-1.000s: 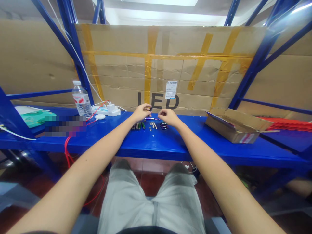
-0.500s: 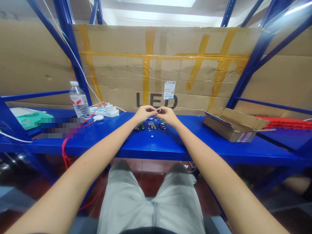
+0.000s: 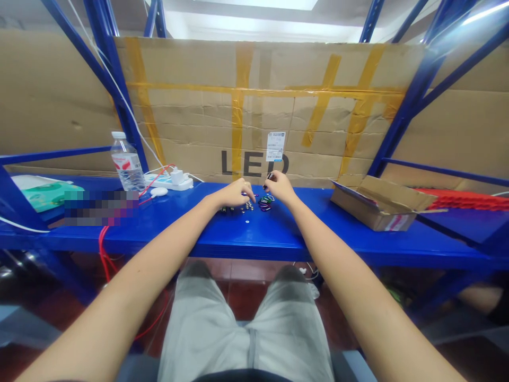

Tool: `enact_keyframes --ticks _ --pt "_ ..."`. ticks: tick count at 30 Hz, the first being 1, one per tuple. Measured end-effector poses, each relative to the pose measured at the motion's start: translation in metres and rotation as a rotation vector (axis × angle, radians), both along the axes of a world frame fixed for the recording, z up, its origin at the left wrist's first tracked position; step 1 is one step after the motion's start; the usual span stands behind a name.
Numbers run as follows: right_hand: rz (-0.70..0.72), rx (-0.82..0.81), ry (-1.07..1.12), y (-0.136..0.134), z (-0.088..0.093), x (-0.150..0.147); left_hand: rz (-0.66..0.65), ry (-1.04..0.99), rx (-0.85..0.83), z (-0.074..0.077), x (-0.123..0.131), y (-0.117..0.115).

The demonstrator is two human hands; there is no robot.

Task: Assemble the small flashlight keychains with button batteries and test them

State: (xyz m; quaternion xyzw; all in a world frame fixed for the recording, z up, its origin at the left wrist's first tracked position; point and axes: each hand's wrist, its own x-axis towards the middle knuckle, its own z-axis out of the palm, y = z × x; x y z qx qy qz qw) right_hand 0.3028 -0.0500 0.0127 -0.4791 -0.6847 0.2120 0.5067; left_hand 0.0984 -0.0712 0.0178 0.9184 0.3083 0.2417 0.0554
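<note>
your right hand (image 3: 280,185) is pinching a small dark piece (image 3: 270,176) between closed fingertips, holding it up off the table (image 3: 238,239), near the coloured clips (image 3: 265,203); you are probably gripping lightly, so that part of the piece is sticking out free. your left hand (image 3: 235,193) is hanging lower, its fingers curling down over the brass bits (image 3: 248,206); how far apart those tips are, or whether they are holding a bit, i cannot tell. the bits and clips are lying in separate groups close before you, probably for easy picking. beside the left fingers a purple tube (image 3: 256,194) is showing only partly, and dark tubes (image 3: 227,210) are hiding mostly under that hand, too covered to count. farther out, an open box (image 3: 368,208) is sitting to the right, its inside mostly lying out of sight, while a bottle (image 3: 128,165) and a power strip (image 3: 169,182) are standing to the left, likely well clear of your hands on purpose. a pixelated patch (image 3: 101,208) is masking something near the bottle.
</note>
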Motion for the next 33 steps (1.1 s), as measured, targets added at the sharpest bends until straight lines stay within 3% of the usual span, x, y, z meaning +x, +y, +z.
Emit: enact_keyframes --ticks 4,12,21,28,33 --pt "-0.034 0.03 -0.102 0.0 -0.004 -0.001 0.009 0.134 0.004 -0.002 0.007 -0.006" --pt "-0.005 0.065 -0.151 0.002 -0.007 -0.001 -0.015 0.15 -0.045 -0.003 0.008 -0.007" --pt "0.136 0.11 -0.191 0.001 -0.008 0.0 0.006 0.192 -0.065 -0.006 0.01 -0.004" --pt "0.156 0.105 -0.202 -0.002 -0.007 0.002 0.047 0.103 -0.171 -0.004 0.006 -0.002" --pt "0.35 -0.095 -0.2 -0.009 -0.002 0.002 0.128 -0.15 -0.161 0.002 -0.007 0.004"
